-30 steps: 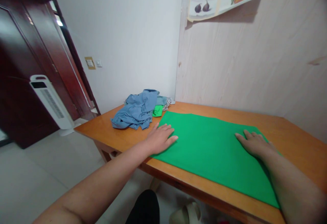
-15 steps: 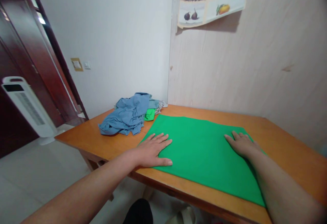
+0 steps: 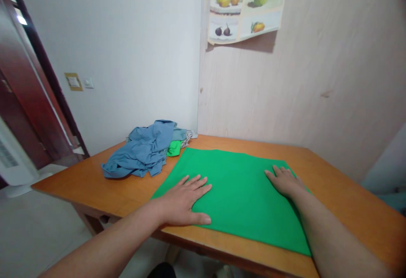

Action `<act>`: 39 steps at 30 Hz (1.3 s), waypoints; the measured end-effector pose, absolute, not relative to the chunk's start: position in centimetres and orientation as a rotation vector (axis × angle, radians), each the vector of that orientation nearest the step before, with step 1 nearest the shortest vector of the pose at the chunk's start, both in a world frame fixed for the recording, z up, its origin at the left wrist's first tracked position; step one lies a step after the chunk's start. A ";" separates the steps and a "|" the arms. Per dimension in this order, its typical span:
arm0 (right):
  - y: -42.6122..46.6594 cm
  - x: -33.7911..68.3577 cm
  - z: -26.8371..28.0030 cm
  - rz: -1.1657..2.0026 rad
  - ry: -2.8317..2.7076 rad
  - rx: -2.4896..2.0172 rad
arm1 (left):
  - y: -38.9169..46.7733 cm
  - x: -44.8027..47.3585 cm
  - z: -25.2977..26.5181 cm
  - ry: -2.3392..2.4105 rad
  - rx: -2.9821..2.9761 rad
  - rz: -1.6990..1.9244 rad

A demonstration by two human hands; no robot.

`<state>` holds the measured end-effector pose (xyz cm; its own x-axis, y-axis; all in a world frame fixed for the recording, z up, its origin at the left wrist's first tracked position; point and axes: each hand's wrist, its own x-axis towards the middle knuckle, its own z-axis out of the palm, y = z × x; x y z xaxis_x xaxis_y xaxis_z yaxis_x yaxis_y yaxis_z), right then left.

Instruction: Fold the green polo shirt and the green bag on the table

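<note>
A heap of blue clothes [image 3: 142, 151] is piled at the far left corner of the wooden table [image 3: 349, 202]. A fruit poster [image 3: 245, 9] is hung on the wall above, and a switch [image 3: 89, 83] is set beside the dark door [image 3: 28, 113].

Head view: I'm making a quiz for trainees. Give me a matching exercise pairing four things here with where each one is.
Things:
1. green cloth
2. blue garment
3. fruit poster
4. left hand

Places:
A. hung on the wall
B. crumpled at the table's far left
C. palm down on the cloth's near left part
D. spread flat on the table

Pairs: 1-D, 2-B, 3-A, 4-C
</note>
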<state>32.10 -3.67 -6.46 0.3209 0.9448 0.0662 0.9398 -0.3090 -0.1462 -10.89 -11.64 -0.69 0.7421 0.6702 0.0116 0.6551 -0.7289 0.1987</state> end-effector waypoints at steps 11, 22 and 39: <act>-5.1 30.1 -5.0 0.089 -1.824 -2.397 | -11.8 -10.9 -0.3 1.094 2.756 0.089; -5.5 30.0 -4.4 0.161 -1.776 -2.336 | -11.1 -11.2 -1.0 1.083 2.783 0.147; -17.2 34.7 -2.7 -0.126 -1.674 -2.181 | -10.3 -11.0 -1.7 1.099 2.806 0.169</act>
<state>34.69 -17.20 -2.74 0.2839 0.9104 0.3010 0.9452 -0.2129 -0.2473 -11.03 -10.27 -1.66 0.7297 0.6812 0.0590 0.6675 -0.7284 0.1545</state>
